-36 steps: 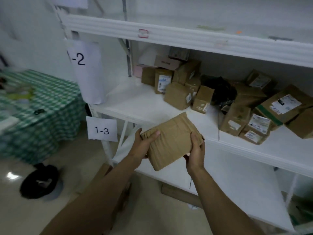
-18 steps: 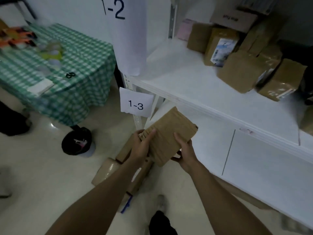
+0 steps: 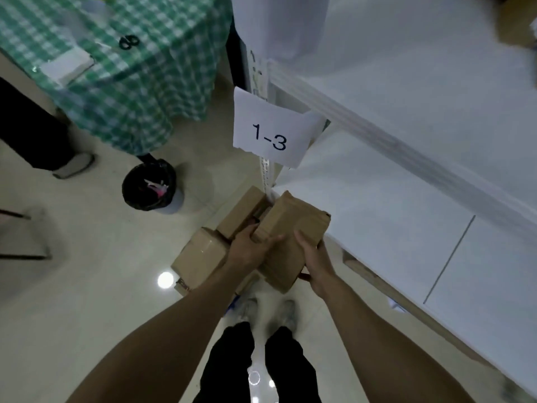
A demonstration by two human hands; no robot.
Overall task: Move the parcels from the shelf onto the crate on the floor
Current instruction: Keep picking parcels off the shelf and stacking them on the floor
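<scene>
A brown paper-wrapped parcel [image 3: 290, 239] hangs in front of the white shelf [image 3: 406, 199], above the floor. My left hand [image 3: 250, 242] grips its left edge and my right hand [image 3: 312, 257] grips its right side. Below my hands several brown parcels [image 3: 200, 254] lie stacked on the floor beside the shelf post. The crate under them is mostly hidden; only a blue bit shows near my feet. At the top right a blurred corner of a parcel [image 3: 517, 21] remains on the upper shelf board.
A paper tag marked 1-3 [image 3: 270, 135] hangs on the shelf post. A black bin [image 3: 149, 186] stands on the floor to the left. A green checked tablecloth [image 3: 122, 68] covers a table at the back left. Another person's dark leg and shoe [image 3: 43, 141] stand at left.
The view has tilted down from the shelf to the floor. Both hands have carried the parcel lower, off the shelf level and toward the stacked parcels on the floor.
</scene>
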